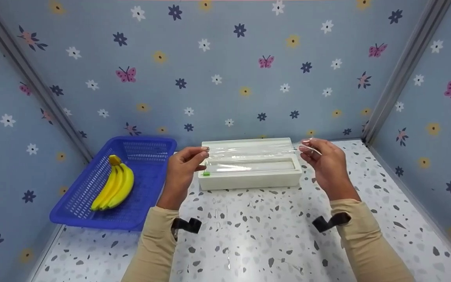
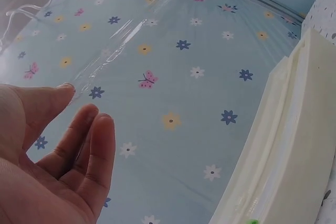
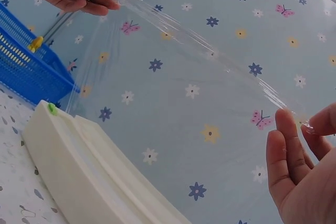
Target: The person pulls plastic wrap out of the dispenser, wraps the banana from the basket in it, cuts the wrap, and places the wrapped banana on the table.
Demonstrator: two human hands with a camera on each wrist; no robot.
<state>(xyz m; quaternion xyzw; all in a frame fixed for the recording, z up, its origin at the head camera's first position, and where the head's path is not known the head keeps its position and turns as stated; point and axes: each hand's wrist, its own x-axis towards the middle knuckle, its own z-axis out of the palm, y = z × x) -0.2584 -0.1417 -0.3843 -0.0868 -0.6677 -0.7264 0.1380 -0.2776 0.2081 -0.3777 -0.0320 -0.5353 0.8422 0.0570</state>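
Wide lane in front of the cling film dispenser (image 1: 249, 182), traffic above and left!
In front of it, there's running room across the speckled tabletop (image 1: 249, 235), black wrist mounts (image 1: 194, 225) jutting in from both sides! Above it, blocked: stretched cling film (image 1: 249, 150) spans left hand (image 1: 180, 168) to right hand (image 1: 329, 166). Left of it, a slim gap, then the blue basket (image 1: 96, 223). Close behind it, the flowered back panel (image 1: 241, 103) walls things off. Right of it, past the right hand, tabletop runs on to the side panel (image 1: 425, 141).
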